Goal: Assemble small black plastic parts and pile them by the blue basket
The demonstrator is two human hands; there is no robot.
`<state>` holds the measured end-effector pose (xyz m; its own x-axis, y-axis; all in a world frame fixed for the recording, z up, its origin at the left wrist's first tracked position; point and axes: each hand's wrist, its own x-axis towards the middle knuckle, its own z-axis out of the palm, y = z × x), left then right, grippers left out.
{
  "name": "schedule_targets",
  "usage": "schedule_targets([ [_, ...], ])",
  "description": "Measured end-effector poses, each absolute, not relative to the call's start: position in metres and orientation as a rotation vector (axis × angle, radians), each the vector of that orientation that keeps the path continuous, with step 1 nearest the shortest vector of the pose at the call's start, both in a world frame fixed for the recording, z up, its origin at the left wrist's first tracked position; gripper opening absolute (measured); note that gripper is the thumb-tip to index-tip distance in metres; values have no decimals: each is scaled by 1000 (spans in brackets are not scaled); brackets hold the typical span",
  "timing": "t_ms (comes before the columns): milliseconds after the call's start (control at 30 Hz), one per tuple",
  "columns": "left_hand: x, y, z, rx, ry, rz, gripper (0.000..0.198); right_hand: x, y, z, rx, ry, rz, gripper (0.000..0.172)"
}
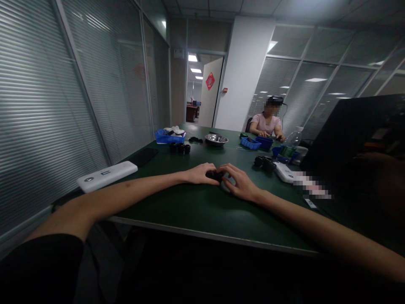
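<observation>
Over the middle of the green table (190, 207), my left hand (201, 173) is closed around a small black part (215, 175), whose exact kind I cannot make out. My right hand (238, 182) meets it from the other side, fingers bent and fingertips on the same part. A greyish patch, perhaps a reflection, shows under the right fingers. Several black round parts (179, 147) stand on the table beyond my left hand. More black round parts (265, 163) lie past my right hand.
At the back are a blue basket (170, 137), a steel bowl (216, 140) and blue trays (250, 143). White devices lie left (107, 176) and right (284, 172). A plastic bottle (290, 143) stands near a large dark panel (354, 135). Another person (265, 124) sits across.
</observation>
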<state>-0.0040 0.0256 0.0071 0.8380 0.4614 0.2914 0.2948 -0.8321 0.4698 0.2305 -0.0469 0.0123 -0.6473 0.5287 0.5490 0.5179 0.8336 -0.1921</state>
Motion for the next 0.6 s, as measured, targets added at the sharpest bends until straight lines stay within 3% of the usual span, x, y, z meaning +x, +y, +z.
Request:
schedule_targets([
  [300, -4, 24, 9, 2604, 574, 565, 53, 230, -46, 12, -731, -2404, 32, 35],
  [533, -4, 24, 8, 2592, 581, 574, 51, 233, -47, 11, -761, -2365, 5, 51],
  [600, -4, 24, 8, 2602, 584, 569, 51, 232, -47, 11, -792, -2359, -12, 47],
])
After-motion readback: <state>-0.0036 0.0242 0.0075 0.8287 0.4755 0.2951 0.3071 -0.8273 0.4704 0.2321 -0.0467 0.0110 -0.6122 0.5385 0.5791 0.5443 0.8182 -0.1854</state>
